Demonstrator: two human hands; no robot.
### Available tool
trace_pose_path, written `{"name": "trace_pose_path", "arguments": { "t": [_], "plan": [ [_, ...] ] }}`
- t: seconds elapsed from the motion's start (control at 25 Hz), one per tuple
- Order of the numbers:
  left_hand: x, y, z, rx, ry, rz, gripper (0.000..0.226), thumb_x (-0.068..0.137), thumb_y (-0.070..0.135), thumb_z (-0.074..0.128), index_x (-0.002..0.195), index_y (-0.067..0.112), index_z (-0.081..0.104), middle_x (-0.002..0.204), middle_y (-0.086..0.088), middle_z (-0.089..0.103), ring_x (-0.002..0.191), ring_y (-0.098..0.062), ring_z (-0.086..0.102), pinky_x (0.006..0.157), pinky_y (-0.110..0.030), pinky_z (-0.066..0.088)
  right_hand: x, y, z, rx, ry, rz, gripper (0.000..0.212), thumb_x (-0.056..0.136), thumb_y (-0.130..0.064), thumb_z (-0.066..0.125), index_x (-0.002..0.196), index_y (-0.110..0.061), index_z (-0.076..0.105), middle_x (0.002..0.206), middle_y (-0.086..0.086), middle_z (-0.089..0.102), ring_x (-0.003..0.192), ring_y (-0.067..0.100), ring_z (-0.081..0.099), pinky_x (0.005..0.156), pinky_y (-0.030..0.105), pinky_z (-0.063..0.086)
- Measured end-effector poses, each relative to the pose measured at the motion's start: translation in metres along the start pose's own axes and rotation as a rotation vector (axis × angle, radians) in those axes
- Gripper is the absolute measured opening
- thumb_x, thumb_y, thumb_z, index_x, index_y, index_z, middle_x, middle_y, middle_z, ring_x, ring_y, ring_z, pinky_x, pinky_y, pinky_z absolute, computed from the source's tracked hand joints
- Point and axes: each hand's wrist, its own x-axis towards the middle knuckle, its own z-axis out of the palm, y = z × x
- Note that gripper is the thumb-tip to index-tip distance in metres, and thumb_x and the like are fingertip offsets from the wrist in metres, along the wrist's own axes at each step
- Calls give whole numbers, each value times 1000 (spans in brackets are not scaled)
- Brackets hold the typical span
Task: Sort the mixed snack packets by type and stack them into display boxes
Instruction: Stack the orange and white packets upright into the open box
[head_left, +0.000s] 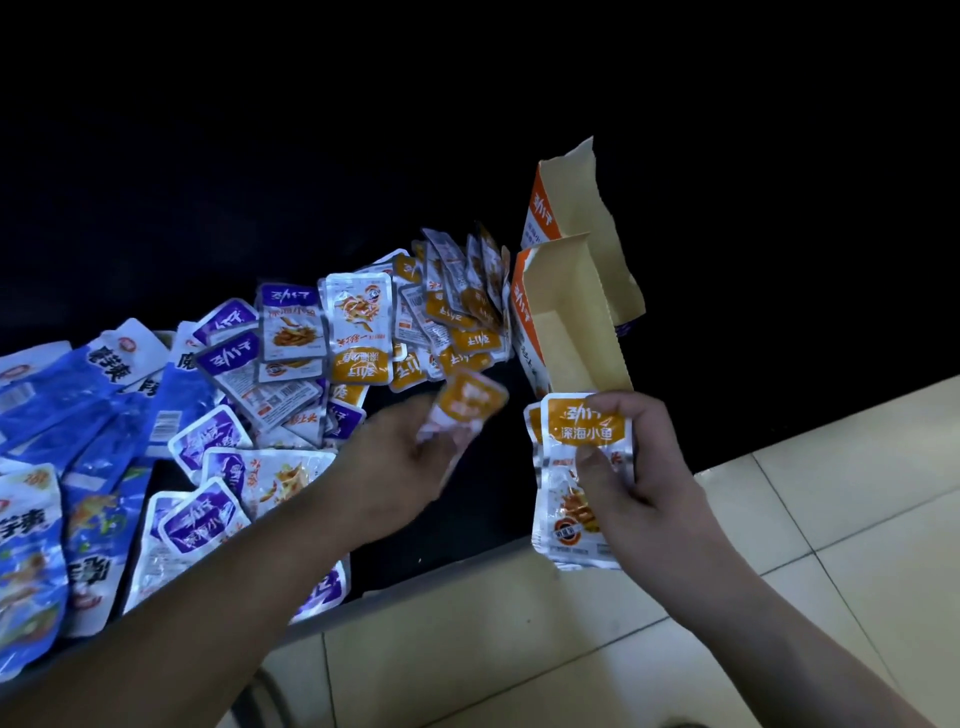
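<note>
My right hand (644, 478) grips a small stack of orange-labelled snack packets (584, 431) upright, just below an open orange display box (576, 332). A second open orange box (571, 208) stands behind the first. My left hand (410, 457) pinches one orange packet (467, 400), blurred, above the dark table and to the left of the stack. A mixed pile lies on the table: orange packets (457, 322) near the boxes, purple packets (228, 358) in the middle, long blue packets (78, 395) at the far left.
The dark table (488, 499) ends in an edge running from lower left to upper right. Beyond that edge lies a pale tiled floor (779, 545). The far part of the table is in darkness.
</note>
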Motion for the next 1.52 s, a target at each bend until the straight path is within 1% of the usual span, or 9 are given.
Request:
{"name": "trace_pose_path", "arguments": {
  "t": [0.12, 0.36, 0.56, 0.72, 0.92, 1.04, 1.24, 1.36, 1.52],
  "plan": [
    [-13, 41, 2, -685, -113, -190, 26, 102, 13, 59, 107, 29, 78, 110, 5, 79, 104, -17, 74, 95, -37, 54, 2, -8, -3, -31, 3, -30, 37, 105, -10, 53, 123, -42, 48, 98, -15, 72, 81, 7, 72, 66, 20, 58],
    [-28, 80, 37, -469, -5, 64, 28, 93, 4, 72, 110, 26, 74, 90, 11, 79, 85, -9, 76, 74, -20, 57, 13, -30, -9, 74, 40, -58, 50, 110, -27, 41, 129, -73, 40, 111, -24, 72, 102, 8, 73, 95, 44, 58],
    [-20, 82, 52, -70, 62, 214, 50, 96, 29, 66, 139, 49, 50, 107, 14, 64, 91, -4, 69, 81, -30, 58, 19, -33, -13, 13, 53, -169, 57, 104, -38, 49, 148, -64, 25, 113, -39, 64, 106, -4, 68, 89, 15, 52],
    [-8, 97, 61, -302, -111, 173, 63, 107, 11, 50, 156, 44, 30, 138, 23, 61, 124, 8, 58, 103, -18, 49, 34, -33, -29, -6, 43, -138, 73, 104, -21, 56, 150, -61, 17, 110, -43, 63, 107, -8, 66, 86, 13, 53],
    [35, 106, 75, -536, 19, 60, 77, 97, -2, 64, 156, 34, 31, 107, -2, 75, 100, -6, 73, 86, -24, 60, 71, -44, -72, -103, 33, -48, 85, 94, -20, 74, 155, -50, 24, 119, -22, 72, 112, 2, 69, 99, 36, 55],
    [49, 96, 83, -347, -53, 138, 39, 97, 15, 67, 132, 32, 60, 100, 2, 76, 94, -10, 74, 87, -40, 61, 87, -48, -82, -136, 73, -16, 58, 90, -9, 76, 137, -36, 55, 112, -14, 75, 106, 8, 72, 96, 40, 58],
    [38, 62, 82, 563, 152, 500, 21, 92, 32, 56, 109, 29, 68, 95, 10, 69, 96, -20, 55, 78, -34, 42, 86, -38, -75, -78, 143, -47, 57, 93, -12, 74, 138, -40, 51, 113, -14, 75, 101, 4, 73, 84, 30, 60],
    [11, 39, 74, 644, 141, 558, 20, 90, 37, 55, 100, 34, 72, 96, 18, 70, 114, -17, 52, 90, -35, 34, 82, -40, -70, 5, 160, -82, 54, 97, -12, 70, 138, -40, 49, 111, -15, 75, 98, 4, 74, 74, 24, 60],
    [-19, 16, 70, 535, 51, 598, 14, 90, 30, 59, 94, 28, 72, 88, 12, 71, 122, -16, 56, 95, -37, 52, 88, -43, -46, 105, 144, -111, 53, 99, -7, 65, 136, -41, 48, 107, -18, 75, 93, 1, 74, 61, 19, 58]
  ]
}}
